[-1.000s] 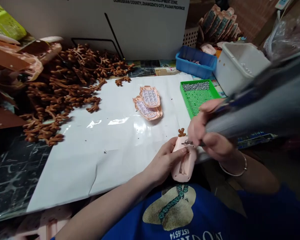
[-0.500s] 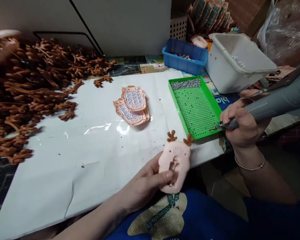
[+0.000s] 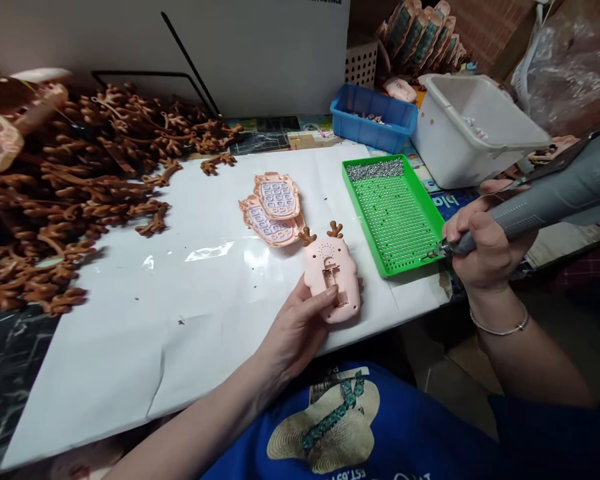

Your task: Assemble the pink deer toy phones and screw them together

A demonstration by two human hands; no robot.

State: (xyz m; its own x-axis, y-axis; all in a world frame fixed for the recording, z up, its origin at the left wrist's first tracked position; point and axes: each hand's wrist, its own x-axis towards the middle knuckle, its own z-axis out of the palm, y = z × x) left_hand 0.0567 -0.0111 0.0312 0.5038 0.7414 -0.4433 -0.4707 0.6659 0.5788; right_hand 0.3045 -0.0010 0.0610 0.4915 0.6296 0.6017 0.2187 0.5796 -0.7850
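My left hand (image 3: pixel 296 328) is closed around a pale pink toy phone body (image 3: pixel 349 267) with brown antlers on top. Its back faces up, showing an uncovered battery compartment, speaker holes and screw holes; my thumb presses by the compartment. My right hand (image 3: pixel 487 250) grips a grey electric screwdriver (image 3: pixel 535 210). The screwdriver's bit points left, over the near right corner of a green tray (image 3: pixel 427 195) with a perforated plate. Small screws (image 3: pixel 375 169) are heaped at the tray's far end, and many sit in the holes.
Two pink keypad halves (image 3: pixel 279 199) overlap on the white table sheet (image 3: pixel 220 293). Brown antler parts (image 3: pixel 80 180) pile up on the left. A blue bin (image 3: pixel 370 127) and a white tub (image 3: pixel 460 147) stand behind the tray. Pink shells (image 3: pixel 425 30) are stacked farther back.
My left hand has lifted the toy phone forward and slightly left, away from my lap and over the table's edge. The screwdriver has barely moved. The camera view has shifted a little.
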